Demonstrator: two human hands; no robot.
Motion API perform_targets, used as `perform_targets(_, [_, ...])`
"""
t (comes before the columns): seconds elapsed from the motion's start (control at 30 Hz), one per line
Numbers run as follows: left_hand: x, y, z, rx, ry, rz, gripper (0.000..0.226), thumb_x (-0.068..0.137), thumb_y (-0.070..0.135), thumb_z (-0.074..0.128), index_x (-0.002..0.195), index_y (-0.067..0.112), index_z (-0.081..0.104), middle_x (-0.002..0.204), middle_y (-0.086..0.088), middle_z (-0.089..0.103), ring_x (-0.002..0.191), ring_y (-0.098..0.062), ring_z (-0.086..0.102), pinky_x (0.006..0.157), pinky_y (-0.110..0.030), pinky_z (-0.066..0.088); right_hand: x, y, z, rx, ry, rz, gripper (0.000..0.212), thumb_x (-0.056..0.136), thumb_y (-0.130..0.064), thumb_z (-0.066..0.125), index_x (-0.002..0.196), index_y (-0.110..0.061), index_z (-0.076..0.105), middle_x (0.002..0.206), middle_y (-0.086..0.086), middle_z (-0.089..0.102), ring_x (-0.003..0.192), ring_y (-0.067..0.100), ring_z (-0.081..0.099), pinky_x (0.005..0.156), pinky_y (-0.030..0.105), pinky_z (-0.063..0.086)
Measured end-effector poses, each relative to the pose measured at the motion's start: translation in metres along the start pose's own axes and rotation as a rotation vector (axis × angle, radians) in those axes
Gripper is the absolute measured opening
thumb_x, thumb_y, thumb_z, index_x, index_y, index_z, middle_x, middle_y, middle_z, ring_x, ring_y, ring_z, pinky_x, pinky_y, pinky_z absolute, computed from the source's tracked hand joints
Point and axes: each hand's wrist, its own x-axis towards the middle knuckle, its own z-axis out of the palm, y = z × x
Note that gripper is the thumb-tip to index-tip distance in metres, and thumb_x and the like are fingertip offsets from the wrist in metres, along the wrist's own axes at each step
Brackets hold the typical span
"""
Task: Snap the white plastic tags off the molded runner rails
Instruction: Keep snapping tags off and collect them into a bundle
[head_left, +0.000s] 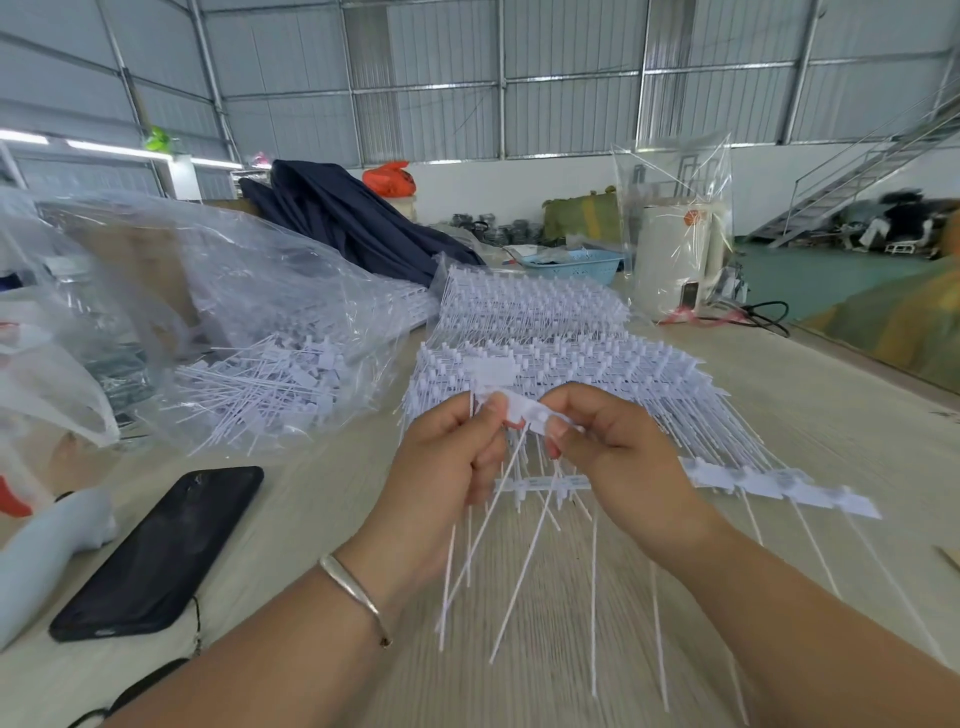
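Observation:
My left hand (447, 462) grips a bunch of loose white tags (483, 545) whose long thin tails hang down toward the table. My right hand (618, 457) pinches a runner rail (779, 486) that stretches out to the right with several flat tags still on it. Both thumbs meet on one white tag (524, 410) between the hands. A bare piece of rail (540, 486) shows just below the hands. Behind them lies a big stack of untouched tag rails (535, 332).
A clear plastic bag (270, 364) with a heap of separated tags lies at the left. A black phone (161, 556) rests on the wooden table (831, 415) at the lower left. A white kettle in plastic wrap (675, 260) and a blue basket (576, 262) stand behind.

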Motion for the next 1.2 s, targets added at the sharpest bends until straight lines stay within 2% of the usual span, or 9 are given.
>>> perform_targets(0.13, [0.004,0.005,-0.005,-0.403,-0.234,-0.312,0.029,0.087,0.026,0.057,0.059,0.021,0.060,0.048,0.008,0.031,0.035,-0.003,0.023,0.032,-0.015,0.015,0.000,-0.005,-0.002,0.083,-0.099,-0.050,0.018,0.096,-0.001,0.051,0.087,-0.008,0.065,0.066,-0.002,0.051,0.063,0.003,0.047,0.064,0.012,0.036])
perform_targets(0.27, [0.005,0.005,-0.009,-0.565,-0.369,-0.526,0.022,0.079,0.026,0.062,0.062,0.014,0.055,0.043,0.007,0.029,0.035,-0.004,0.019,0.034,-0.017,0.011,0.000,-0.008,-0.003,0.075,-0.157,-0.110,0.014,0.094,0.001,0.053,0.090,-0.002,0.066,0.073,0.019,0.055,0.071,0.013,0.050,0.071,0.020,0.040])
perform_targets(0.37, [0.004,0.002,-0.008,-0.597,-0.412,-0.600,0.021,0.080,0.027,0.059,0.064,0.014,0.052,0.044,0.007,0.029,0.039,-0.006,0.013,0.036,-0.017,0.008,0.000,-0.010,-0.003,0.067,-0.182,-0.129,0.013,0.094,0.002,0.053,0.091,0.000,0.065,0.083,0.029,0.059,0.074,0.027,0.053,0.075,0.030,0.043])
perform_targets(0.5, [0.006,0.001,-0.008,-0.574,-0.321,-0.559,0.023,0.078,0.029,0.061,0.068,0.015,0.046,0.044,0.007,0.026,0.034,-0.005,0.018,0.034,-0.018,0.009,0.000,-0.008,-0.005,0.079,-0.157,-0.074,0.013,0.094,-0.002,0.055,0.087,-0.004,0.065,0.068,0.008,0.056,0.067,0.015,0.050,0.069,0.022,0.040])
perform_targets(0.6, [0.008,0.000,-0.009,-0.451,-0.246,-0.499,0.026,0.077,0.034,0.063,0.061,0.015,0.056,0.043,0.007,0.025,0.032,-0.004,0.019,0.031,-0.016,0.011,0.001,-0.006,-0.008,0.087,-0.098,-0.024,0.013,0.092,-0.007,0.059,0.083,-0.006,0.067,0.060,-0.004,0.052,0.060,0.011,0.047,0.063,0.023,0.038])
perform_targets(0.73, [0.008,-0.002,-0.010,-0.306,-0.210,-0.405,0.028,0.082,0.034,0.060,0.062,0.015,0.065,0.044,0.008,0.024,0.034,-0.003,0.017,0.031,-0.014,0.012,0.001,-0.007,-0.011,0.101,-0.079,0.004,0.012,0.090,-0.008,0.062,0.082,-0.007,0.070,0.059,-0.003,0.050,0.057,0.009,0.042,0.060,0.019,0.037])
perform_targets(0.87, [0.008,0.000,-0.012,-0.134,-0.169,-0.329,0.026,0.079,0.031,0.065,0.059,0.015,0.066,0.046,0.008,0.023,0.038,-0.005,0.017,0.034,-0.015,0.012,0.002,-0.005,-0.013,0.080,-0.089,0.068,0.019,0.089,-0.007,0.062,0.073,-0.014,0.069,0.051,-0.012,0.049,0.050,0.005,0.042,0.056,0.015,0.036])
perform_targets(1.0, [0.008,-0.001,-0.015,-0.063,-0.142,-0.359,0.031,0.086,0.020,0.063,0.056,0.013,0.062,0.043,0.008,0.023,0.035,-0.005,0.017,0.033,-0.013,0.014,0.002,-0.004,-0.013,0.044,-0.110,0.088,0.021,0.088,0.000,0.061,0.072,-0.011,0.069,0.048,-0.018,0.055,0.048,-0.005,0.048,0.054,0.005,0.035])
perform_targets(1.2, [0.011,-0.001,-0.019,-0.084,-0.086,-0.449,0.035,0.084,0.018,0.060,0.050,0.017,0.051,0.043,0.008,0.020,0.033,-0.007,0.015,0.035,-0.012,0.011,0.002,-0.009,-0.011,0.011,-0.161,0.122,0.023,0.088,0.001,0.060,0.069,-0.010,0.066,0.049,-0.017,0.054,0.048,-0.006,0.048,0.054,0.004,0.035])
